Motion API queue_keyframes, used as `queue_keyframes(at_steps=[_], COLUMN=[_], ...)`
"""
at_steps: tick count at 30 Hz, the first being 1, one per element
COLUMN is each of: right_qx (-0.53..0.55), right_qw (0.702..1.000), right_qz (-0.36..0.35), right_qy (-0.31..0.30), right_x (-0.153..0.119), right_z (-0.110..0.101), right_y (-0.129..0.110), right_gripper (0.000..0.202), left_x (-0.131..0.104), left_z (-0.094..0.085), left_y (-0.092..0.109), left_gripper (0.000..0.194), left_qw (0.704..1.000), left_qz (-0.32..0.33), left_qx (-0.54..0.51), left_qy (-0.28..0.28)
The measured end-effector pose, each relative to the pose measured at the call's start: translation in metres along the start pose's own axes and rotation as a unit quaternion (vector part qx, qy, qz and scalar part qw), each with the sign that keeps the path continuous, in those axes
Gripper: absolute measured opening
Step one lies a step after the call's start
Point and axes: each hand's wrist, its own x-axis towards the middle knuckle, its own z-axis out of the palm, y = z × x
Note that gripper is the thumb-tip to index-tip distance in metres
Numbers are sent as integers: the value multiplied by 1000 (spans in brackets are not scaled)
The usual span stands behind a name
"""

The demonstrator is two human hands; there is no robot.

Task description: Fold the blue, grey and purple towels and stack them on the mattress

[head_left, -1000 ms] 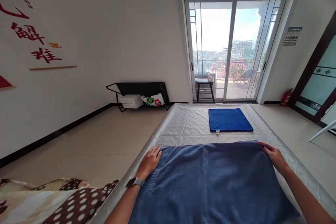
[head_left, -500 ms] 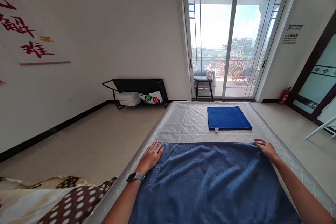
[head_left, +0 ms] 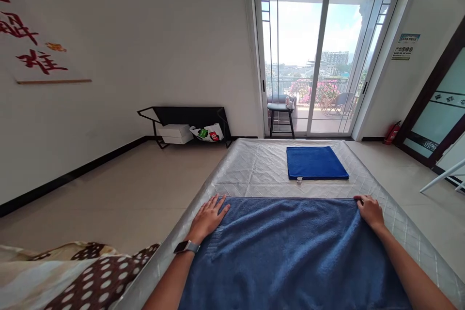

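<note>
A blue towel [head_left: 283,247] lies spread over the near part of the mattress [head_left: 240,164], with soft wrinkles running across it. On its far left corner my left hand [head_left: 209,215] rests flat, fingers stretched out. At the far right corner, my right hand [head_left: 369,209] pinches the towel's edge between thumb and curled fingers. The far edge runs nearly straight between both hands. Beyond it lies a folded, brighter blue towel [head_left: 316,162] with a small white tag at its near side.
Polka-dot bedding [head_left: 94,281] is heaped at the lower left. A black rack [head_left: 189,115] with white boxes [head_left: 174,133] stands against the far wall. Past the mattress are a stool [head_left: 280,107] and sliding glass doors [head_left: 321,58]. A fire extinguisher [head_left: 392,132] stands at the right.
My right hand has shifted slightly right and its fingers have closed on the towel's corner, drawing the far edge straighter. My left hand stays flat in nearly the same spot.
</note>
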Motion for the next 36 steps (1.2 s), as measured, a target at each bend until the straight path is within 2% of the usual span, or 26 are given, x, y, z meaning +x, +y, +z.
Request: queue_keyframes(at_steps=[3, 5, 9, 12, 16, 19, 22, 26, 29, 31, 32, 34, 36], right_qx=[-126, -164, -190, -151, -101, -111, -141, -175, -215, -238, -237, -206, -149], right_qw=[992, 986, 977, 975, 967, 967, 967, 964, 961, 961, 962, 964, 958], right_qz=[-27, -38, -79, -144, -235, -227, -202, -179, -120, -92, -99, -160, -238], right_qy=[19, 13, 51, 76, 7, -26, -56, -93, -128, -111, -89, -46, -50], right_x=[-6, -9, -18, -27, -33, -33, -35, -38, -37, -39, -42, -53, -71], right_z=[-1, -6, -12, -3, 21, 31, 29, 15, 1, -6, -7, -3, 8], right_y=[-7, -10, -14, -13, -2, 6, 6, -4, -23, -49, -66, -110, -160], right_gripper=[40, 41, 46, 48, 49, 52, 55, 56, 55, 53, 52, 51, 51], left_x=[-4, -5, -8, -12, -15, -15, -16, -17, -17, -17, -16, -16, -17], left_z=[-1, 0, 0, -2, -2, 0, -2, -11, -13, -11, -9, -6, -5], left_y=[0, 1, -1, -6, -10, -7, -4, -3, -1, 0, 0, 1, 2], left_gripper=[59, 59, 64, 64, 59, 59, 59, 54, 54, 55, 55, 56, 57], left_qw=[1000, 1000, 999, 999, 998, 997, 998, 998, 998, 997, 997, 997, 997], left_qz=[-9, -19, -42, -24, 42, 43, 31, 18, 30, 34, 33, 25, 21], left_qx=[6, 9, 9, 2, -33, -54, -48, -27, -18, -23, -29, -41, -44], left_qy=[2, 9, 15, 29, 33, 28, 35, 44, 55, 61, 62, 62, 57])
